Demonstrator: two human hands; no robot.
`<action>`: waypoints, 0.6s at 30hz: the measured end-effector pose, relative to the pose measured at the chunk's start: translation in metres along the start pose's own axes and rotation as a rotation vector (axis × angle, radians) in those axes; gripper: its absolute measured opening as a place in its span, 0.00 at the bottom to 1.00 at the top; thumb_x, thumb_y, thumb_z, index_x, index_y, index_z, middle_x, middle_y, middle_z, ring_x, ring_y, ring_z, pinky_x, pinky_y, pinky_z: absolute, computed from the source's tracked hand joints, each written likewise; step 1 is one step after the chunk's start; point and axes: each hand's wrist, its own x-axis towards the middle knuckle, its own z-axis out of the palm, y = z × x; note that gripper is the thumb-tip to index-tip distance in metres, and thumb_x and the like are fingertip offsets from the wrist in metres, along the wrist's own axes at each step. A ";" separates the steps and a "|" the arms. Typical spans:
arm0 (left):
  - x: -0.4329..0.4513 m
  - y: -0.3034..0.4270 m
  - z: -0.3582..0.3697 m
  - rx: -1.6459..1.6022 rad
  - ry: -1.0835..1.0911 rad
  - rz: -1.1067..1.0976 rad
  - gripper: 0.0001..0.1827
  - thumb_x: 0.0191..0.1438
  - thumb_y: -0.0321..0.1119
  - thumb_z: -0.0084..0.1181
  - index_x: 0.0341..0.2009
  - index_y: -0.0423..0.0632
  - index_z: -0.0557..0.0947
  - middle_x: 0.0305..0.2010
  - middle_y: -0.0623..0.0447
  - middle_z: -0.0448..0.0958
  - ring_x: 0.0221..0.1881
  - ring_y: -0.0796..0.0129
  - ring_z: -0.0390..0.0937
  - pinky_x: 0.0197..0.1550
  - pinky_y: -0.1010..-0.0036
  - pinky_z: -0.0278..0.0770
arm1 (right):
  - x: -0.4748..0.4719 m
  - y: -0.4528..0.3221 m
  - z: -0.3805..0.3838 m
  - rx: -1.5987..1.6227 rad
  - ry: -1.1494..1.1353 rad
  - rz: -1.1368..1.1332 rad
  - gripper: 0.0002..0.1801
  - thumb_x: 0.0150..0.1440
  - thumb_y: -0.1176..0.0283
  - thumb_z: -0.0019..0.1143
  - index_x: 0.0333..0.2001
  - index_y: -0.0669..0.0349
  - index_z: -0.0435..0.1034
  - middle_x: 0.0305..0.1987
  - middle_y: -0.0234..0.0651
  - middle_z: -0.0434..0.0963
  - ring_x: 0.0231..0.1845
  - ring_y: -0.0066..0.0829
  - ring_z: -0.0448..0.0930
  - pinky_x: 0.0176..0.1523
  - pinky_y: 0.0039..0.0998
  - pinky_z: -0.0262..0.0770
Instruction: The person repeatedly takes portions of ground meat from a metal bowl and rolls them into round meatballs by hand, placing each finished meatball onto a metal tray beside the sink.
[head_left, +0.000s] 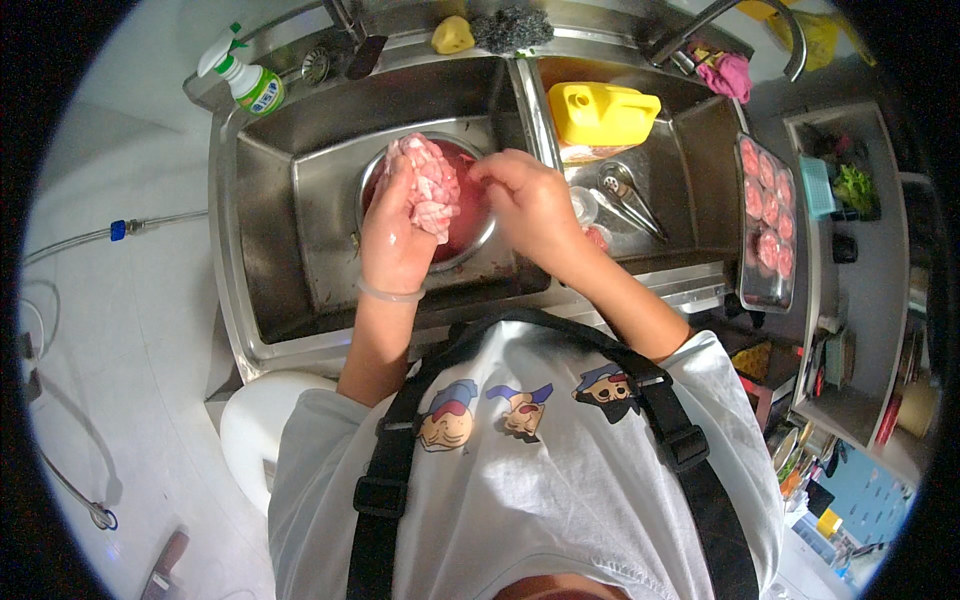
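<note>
My left hand (394, 240) is closed around a pink, folded piece of raw offal (433, 187) that looks like an animal brain. It is held over a round metal bowl (457, 265) of red liquid in the left sink basin (319, 232). My right hand (534, 201) hovers above the bowl's right side, apart from the offal. Its thumb and forefinger are pinched together by a tiny reddish bit; whether they grip it is unclear. A clear plastic tray (765, 298) right of the sink carries several similar pink pieces (768, 206).
A yellow plastic jug (602, 112), a metal utensil (637, 206) and a pink scrap (597, 238) lie in the right basin. Along the back rim are a spray bottle (255, 86), a yellow sponge (452, 35), a steel scourer (513, 31) and a curved faucet (694, 30). Shelves (862, 281) stand right.
</note>
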 end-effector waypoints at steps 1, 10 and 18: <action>-0.001 -0.001 0.003 0.030 0.052 0.017 0.13 0.56 0.35 0.42 0.45 0.46 0.69 0.40 0.54 0.72 0.39 0.70 0.70 0.41 0.75 0.69 | 0.001 -0.001 0.003 0.011 0.022 -0.016 0.05 0.43 0.77 0.50 0.27 0.65 0.69 0.24 0.43 0.71 0.27 0.43 0.73 0.32 0.34 0.71; -0.002 -0.003 0.009 0.073 0.160 0.135 0.13 0.56 0.32 0.43 0.46 0.45 0.68 0.44 0.55 0.70 0.44 0.70 0.68 0.47 0.73 0.67 | 0.005 -0.002 0.014 -0.015 0.028 -0.088 0.05 0.41 0.74 0.53 0.20 0.64 0.68 0.22 0.44 0.70 0.25 0.44 0.73 0.28 0.37 0.70; -0.005 -0.002 0.001 0.028 0.025 0.006 0.16 0.58 0.41 0.37 0.49 0.51 0.68 0.45 0.57 0.70 0.45 0.69 0.68 0.43 0.70 0.68 | 0.009 0.022 0.022 0.339 0.046 0.151 0.06 0.41 0.75 0.53 0.19 0.66 0.67 0.19 0.40 0.70 0.20 0.32 0.71 0.26 0.28 0.67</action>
